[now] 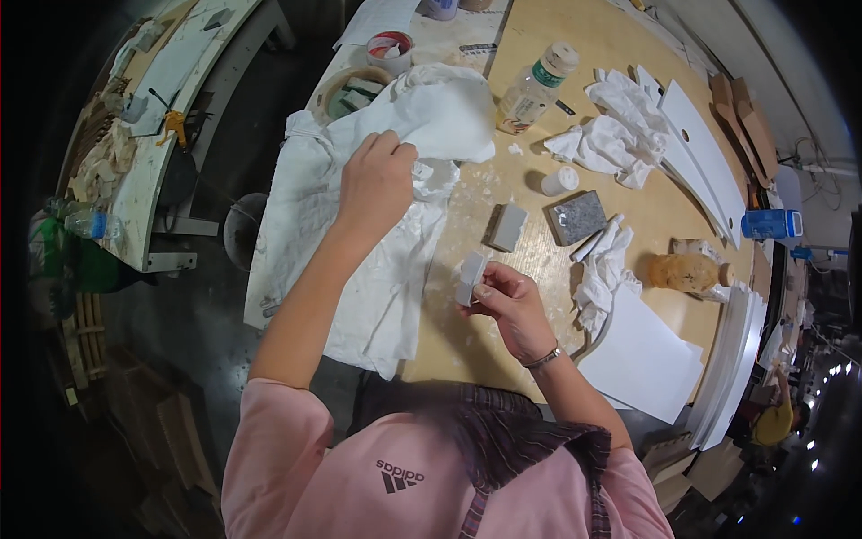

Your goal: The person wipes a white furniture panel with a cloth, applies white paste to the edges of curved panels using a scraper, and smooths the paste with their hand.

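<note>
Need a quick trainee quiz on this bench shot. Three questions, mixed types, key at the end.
1. Which hand holds a small pale grey block?
2. True or false: the left hand is over the amber bottle.
3. Which stands closest to the dark square block?
A) the green-collared bottle
B) the small white cylinder
C) the blue container

Key:
1. The right hand.
2. False; it is over white cloth.
3. B

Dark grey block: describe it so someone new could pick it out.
Start at the tan tabletop, then look beyond the right hand. The dark grey block lies right of a paler, narrower block; its broad, squarish, darker top sets it apart.
</note>
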A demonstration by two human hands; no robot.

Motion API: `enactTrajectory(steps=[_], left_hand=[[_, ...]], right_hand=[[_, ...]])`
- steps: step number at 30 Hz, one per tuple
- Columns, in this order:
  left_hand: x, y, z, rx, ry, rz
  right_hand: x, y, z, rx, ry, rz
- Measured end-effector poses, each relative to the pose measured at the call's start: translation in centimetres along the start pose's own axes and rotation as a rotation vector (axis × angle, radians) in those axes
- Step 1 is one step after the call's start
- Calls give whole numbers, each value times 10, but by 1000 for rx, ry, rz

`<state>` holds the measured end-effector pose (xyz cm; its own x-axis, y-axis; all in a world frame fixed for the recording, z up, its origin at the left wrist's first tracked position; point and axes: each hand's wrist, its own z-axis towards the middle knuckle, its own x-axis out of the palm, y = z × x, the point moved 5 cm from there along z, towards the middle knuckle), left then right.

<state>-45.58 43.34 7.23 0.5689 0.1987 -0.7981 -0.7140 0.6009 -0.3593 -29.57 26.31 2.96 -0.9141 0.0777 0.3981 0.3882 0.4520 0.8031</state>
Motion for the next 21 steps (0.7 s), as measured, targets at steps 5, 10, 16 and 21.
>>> enactTrajectory(steps=[5, 10, 16, 21], left_hand=[[6, 9, -4, -62, -2, -62], [4, 49, -35, -462, -113, -484], [18, 59, -60, -657, -9, -728], [17, 56, -69, -712, 84, -860]], right_hand=[[-4, 5, 9, 20, -76, 56], [-13, 5, 25, 76, -117, 166], [-4, 10, 59, 105, -108, 239], [1, 13, 72, 93, -82, 263]])
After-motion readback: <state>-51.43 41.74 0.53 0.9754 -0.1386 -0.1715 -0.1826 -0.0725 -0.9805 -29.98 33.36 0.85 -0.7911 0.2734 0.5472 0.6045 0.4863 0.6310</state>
